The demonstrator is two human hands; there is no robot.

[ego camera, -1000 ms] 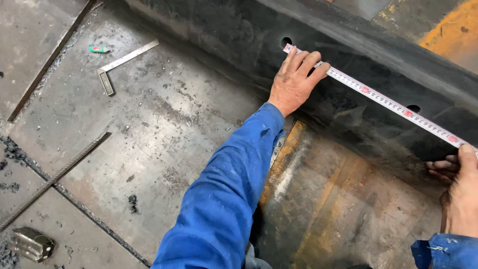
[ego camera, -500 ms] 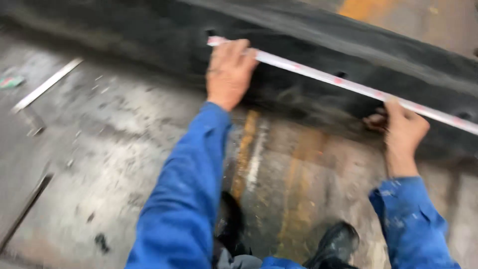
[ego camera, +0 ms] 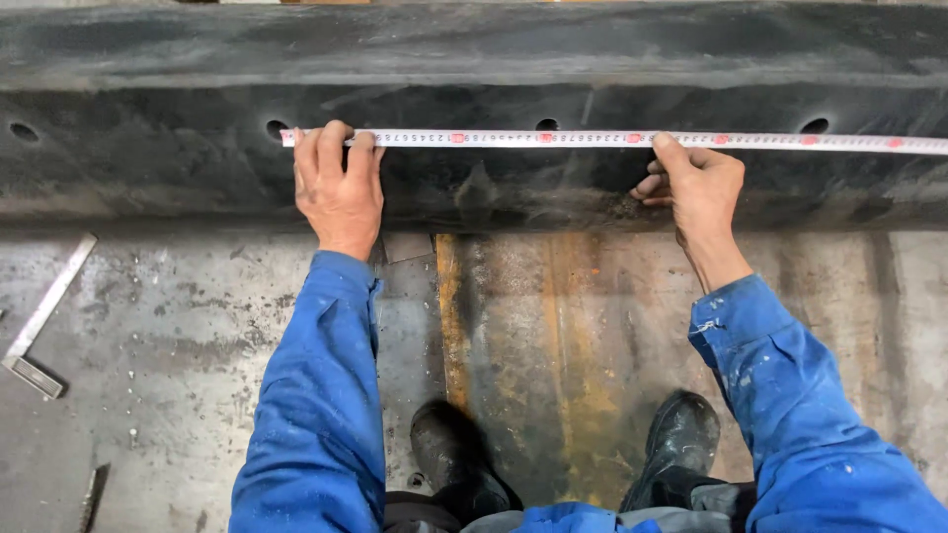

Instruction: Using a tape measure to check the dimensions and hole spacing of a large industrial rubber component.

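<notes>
- Your left hand [ego camera: 339,188] lies flat on the face of the dark steel beam [ego camera: 474,59], fingers stretched upward and close together. The fingertips press the end of the white measuring tape [ego camera: 553,139] against the metal, so the start of the tape does not slide. It is a press, not a closed grasp.
- Your right hand [ego camera: 699,186] is further along the same tape. The forefinger is straight and pins the tape to the beam, while the other fingers are curled under it. I cannot tell if the thumb also pinches the tape.
- The tape runs straight and level between your two hands and goes on past the right hand to the edge of the view. It is held tight like this so that it lies along the row of round holes [ego camera: 276,127] in the beam; one hole is just beside your left fingertips, another [ego camera: 546,124] sits between the hands, and one [ego camera: 815,125] is beyond the right hand.
- Below your hands is the steel floor [ego camera: 178,326], stained with rust. Your two black boots [ego camera: 681,439] stand there, near the beam, so you can lean over it.
- Well to the left of your left hand, a metal square [ego camera: 44,321] rests on the floor, out of the way.
</notes>
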